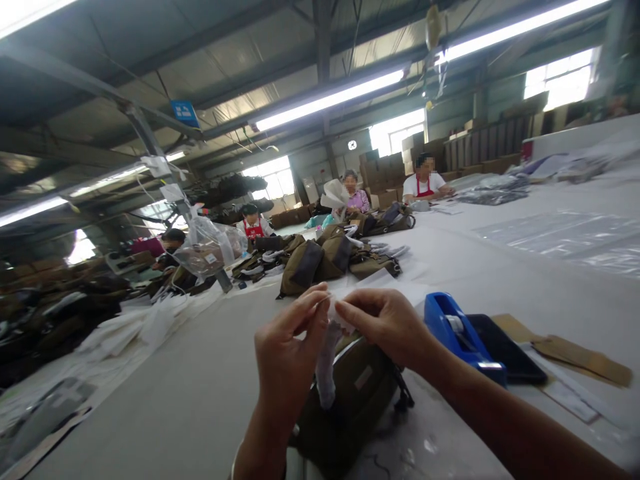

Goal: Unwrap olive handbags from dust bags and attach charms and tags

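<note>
An olive-brown bag [345, 407] with a small pale label stands on the table in front of me. Its handle [326, 373] rises wrapped in thin white material. At the top of this handle, my left hand [295, 340] pinches the thin white wrapping [337, 293] between thumb and fingers. My right hand [390, 323] comes in from the right, thumb and fingertips closed on the same wrapping, close to the left fingertips. Exactly where the wrapping's edge lies is blurred.
Right of the bag are a blue tape dispenser [457, 333], a black flat object [505, 347] and brown card pieces [583, 357]. More olive bags [325, 257] are heaped ahead. Clear plastic sheets [570, 237] lie at right. Several people sit beyond, and a metal post [187, 207] stands at left.
</note>
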Demonstrator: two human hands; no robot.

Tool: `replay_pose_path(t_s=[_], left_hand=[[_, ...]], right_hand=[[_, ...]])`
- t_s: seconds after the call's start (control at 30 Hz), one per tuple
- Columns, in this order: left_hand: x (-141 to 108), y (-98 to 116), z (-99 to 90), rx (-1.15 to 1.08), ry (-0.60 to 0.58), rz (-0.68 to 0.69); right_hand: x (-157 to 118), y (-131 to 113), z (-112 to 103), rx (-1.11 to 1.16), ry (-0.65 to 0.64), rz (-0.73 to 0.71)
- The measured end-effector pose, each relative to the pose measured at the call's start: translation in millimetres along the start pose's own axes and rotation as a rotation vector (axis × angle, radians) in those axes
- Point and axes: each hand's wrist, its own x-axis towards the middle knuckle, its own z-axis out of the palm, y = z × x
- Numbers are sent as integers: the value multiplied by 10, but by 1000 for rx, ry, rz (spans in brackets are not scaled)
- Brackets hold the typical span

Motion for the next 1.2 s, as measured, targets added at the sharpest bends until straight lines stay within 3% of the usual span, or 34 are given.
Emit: replay_pose_path(t_s=[0.13, 0.27, 0.43, 0.63, 0.8, 0.9, 0.97, 1.1, 1.2], left_hand=[[-41, 66, -68, 72, -87, 113], [-32, 95, -126, -30, -184, -39], [3, 39, -93, -56, -164, -132], [-22, -26, -45, -15, -62, -112], [-63, 27, -72, 28, -131, -8], [-57, 66, -104, -6, -183, -36], [-34, 78, -109, -33, -154, -83], [35, 106, -84, -98, -73, -169], [66, 148, -65, -104, -65, -172]], right_hand=[[-15, 43, 19, 76, 0, -28], [-41, 24, 50, 121, 65, -1], [-35, -3, 37, 108, 51, 21], [-31, 60, 8, 31, 47, 74], [-36, 75, 2, 89, 28, 13], [-48, 84, 22, 119, 44, -15], [-57, 94, 45, 97, 74, -31], [-66, 94, 74, -138, 229, -201], [-55, 50, 32, -350, 342, -458]])
